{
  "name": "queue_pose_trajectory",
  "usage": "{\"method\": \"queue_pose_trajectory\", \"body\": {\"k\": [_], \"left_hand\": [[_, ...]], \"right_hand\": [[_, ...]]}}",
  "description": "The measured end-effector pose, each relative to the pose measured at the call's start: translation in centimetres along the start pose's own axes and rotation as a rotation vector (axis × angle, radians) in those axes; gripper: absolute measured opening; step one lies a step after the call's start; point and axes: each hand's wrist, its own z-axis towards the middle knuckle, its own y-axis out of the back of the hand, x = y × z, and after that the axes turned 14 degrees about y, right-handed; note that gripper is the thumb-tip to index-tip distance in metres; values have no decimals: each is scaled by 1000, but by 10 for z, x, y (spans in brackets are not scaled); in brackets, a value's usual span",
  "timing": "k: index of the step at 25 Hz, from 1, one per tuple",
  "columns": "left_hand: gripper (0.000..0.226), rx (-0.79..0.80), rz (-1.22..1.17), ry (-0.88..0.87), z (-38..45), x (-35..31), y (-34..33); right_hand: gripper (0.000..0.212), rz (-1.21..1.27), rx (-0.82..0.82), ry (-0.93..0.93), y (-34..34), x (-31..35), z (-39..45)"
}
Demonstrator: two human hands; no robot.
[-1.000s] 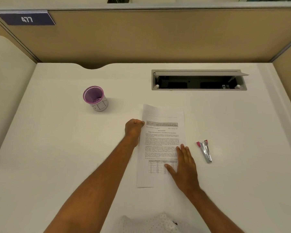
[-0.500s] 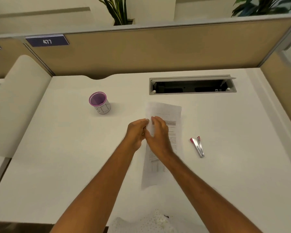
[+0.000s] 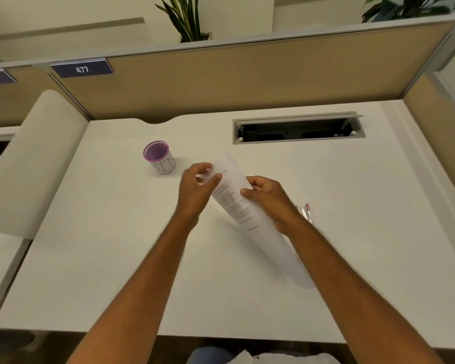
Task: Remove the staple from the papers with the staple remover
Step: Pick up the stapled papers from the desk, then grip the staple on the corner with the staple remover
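The white printed papers [image 3: 250, 219] are lifted off the desk and tilted, curling from upper left down to lower right. My left hand [image 3: 195, 190] pinches their top corner near the cup. My right hand [image 3: 267, 198] grips the right edge a little lower. The staple remover [image 3: 306, 212], silver with red tips, lies on the desk just right of my right wrist, partly hidden by it. The staple itself cannot be made out.
A purple-rimmed white cup [image 3: 159, 157] marked "BIN" stands left of my left hand. An open cable tray slot [image 3: 298, 130] sits at the back right. A beige partition [image 3: 247, 80] closes the far side and right of the white desk [image 3: 103, 245].
The papers lay flat on the desk a second ago. Both hands have closed on them and lifted them, turning them over. The view has tilted upward.
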Motion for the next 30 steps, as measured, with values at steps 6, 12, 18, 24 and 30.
{"method": "queue_pose_trajectory", "body": {"k": [6,12,18,24,30], "left_hand": [[55,442,206,124,65,11,60],[22,544,291,307,114,87,31],[21,674,263,294,141,111,4],[17,703,385,174,152,106,-22],[22,680,178,334,143,128,-19]], "right_hand": [[38,-96,183,-147,11,-7,31],[15,-752,141,-104,-18,-90,56],[17,-878,138,-75,-16,-131,59],[23,-882,118,26,-12,-138,60],[34,-1143,-595,277,33,-147,7]]}}
